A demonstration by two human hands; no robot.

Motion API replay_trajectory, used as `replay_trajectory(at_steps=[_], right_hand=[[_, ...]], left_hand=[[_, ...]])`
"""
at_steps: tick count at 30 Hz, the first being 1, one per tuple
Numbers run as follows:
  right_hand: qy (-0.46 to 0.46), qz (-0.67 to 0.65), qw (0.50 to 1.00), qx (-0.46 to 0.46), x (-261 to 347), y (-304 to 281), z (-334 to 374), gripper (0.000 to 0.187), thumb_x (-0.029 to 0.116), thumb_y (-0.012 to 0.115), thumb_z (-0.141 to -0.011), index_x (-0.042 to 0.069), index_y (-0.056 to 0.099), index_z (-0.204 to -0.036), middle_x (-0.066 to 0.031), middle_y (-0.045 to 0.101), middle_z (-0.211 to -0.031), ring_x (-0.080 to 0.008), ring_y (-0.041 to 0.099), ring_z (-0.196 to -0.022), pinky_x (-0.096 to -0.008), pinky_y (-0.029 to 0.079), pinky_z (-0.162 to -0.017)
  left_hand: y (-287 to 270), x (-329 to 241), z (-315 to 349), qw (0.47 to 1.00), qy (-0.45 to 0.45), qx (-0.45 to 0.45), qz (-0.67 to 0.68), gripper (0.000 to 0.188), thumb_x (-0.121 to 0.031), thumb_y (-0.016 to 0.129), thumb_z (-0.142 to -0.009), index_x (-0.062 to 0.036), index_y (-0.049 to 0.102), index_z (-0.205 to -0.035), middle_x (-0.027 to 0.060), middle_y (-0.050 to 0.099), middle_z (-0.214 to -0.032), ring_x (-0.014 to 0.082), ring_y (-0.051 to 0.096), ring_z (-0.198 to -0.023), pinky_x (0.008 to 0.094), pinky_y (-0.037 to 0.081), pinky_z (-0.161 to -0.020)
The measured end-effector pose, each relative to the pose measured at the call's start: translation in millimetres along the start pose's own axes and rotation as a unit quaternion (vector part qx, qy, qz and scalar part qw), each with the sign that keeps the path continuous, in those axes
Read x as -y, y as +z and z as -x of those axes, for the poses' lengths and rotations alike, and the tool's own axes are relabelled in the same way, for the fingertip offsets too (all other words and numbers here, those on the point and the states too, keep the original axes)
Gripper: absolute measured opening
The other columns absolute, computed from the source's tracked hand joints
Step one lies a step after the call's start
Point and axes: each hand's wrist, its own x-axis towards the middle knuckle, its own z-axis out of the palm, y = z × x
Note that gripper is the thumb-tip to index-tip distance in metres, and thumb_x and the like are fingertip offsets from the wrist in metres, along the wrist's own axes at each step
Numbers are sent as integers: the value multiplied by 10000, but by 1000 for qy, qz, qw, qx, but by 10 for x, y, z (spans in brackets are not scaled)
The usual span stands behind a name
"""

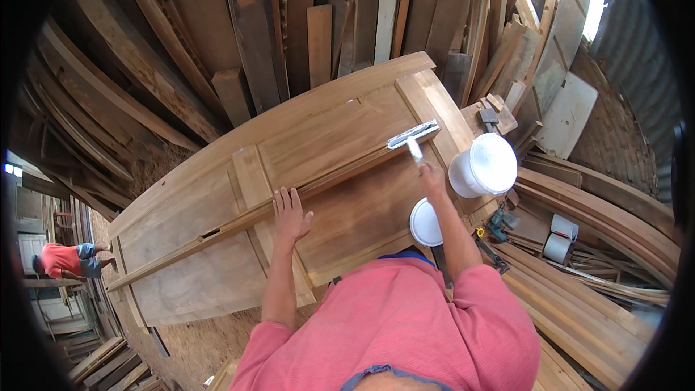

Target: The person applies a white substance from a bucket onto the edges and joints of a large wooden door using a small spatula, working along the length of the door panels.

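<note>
A panelled wooden door (362, 199) lies flat in front of me. A long narrow wooden strip (174, 253) runs lengthwise across its middle. My left hand (289, 216) rests on the strip and the door with its fingers spread, holding nothing. With my right hand (432, 179) I grip the white handle of a wide T-shaped putty knife (413, 135). Its long blade, smeared white, is over the door near the right end of the strip; whether it touches the wood, I cannot tell.
A white lidded bucket (483, 166) stands right of my right hand, with a round white lid or tub (426, 221) beside my forearm. A mallet (488, 119) and a green power drill (499, 223) lie at right. Boards (318, 43) lean behind the door. Another person (65, 259) stands far left.
</note>
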Motion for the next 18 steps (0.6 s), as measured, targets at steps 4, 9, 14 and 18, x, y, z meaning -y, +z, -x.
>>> replay_trajectory(at_steps=[4, 9, 14, 18], right_hand=[[119, -178, 973, 83, 778, -44, 493, 191, 220, 547, -976, 49, 631, -984, 31, 500, -644, -68, 446, -497, -254, 384, -449], [51, -116, 991, -30, 339, -103, 120, 221, 217, 536, -966, 46, 677, -973, -2, 541, -660, -100, 502, -529, -299, 411, -475], [-27, -44, 996, 67, 362, 137, 324, 259, 221, 556, -966, 27, 704, -1053, 20, 526, -686, -86, 490, -537, -273, 404, -491], [69, -133, 987, 60, 595, -3, 420, 293, 203, 559, -953, 3, 703, -1112, -31, 598, -723, -123, 571, -623, -288, 475, -587]], left_hand=[[-60, -38, 12, 1000, -18, 11, 20, 884, -381, 671, -887, 35, 264, -1553, 334, 176, -1613, 475, 110, -1523, 541, 136, -1245], [-53, -29, -40, 1000, -4, 14, 26, 873, -376, 664, -890, 36, 270, -1552, 340, 179, -1610, 479, 109, -1522, 535, 133, -1247], [-24, 30, -6, 999, 0, -1, 41, 861, -378, 660, -892, 42, 288, -1545, 344, 185, -1606, 483, 111, -1521, 537, 136, -1247], [-46, 13, -12, 999, -5, 0, 46, 856, -378, 660, -896, 42, 291, -1544, 339, 191, -1605, 481, 116, -1521, 533, 139, -1248]])
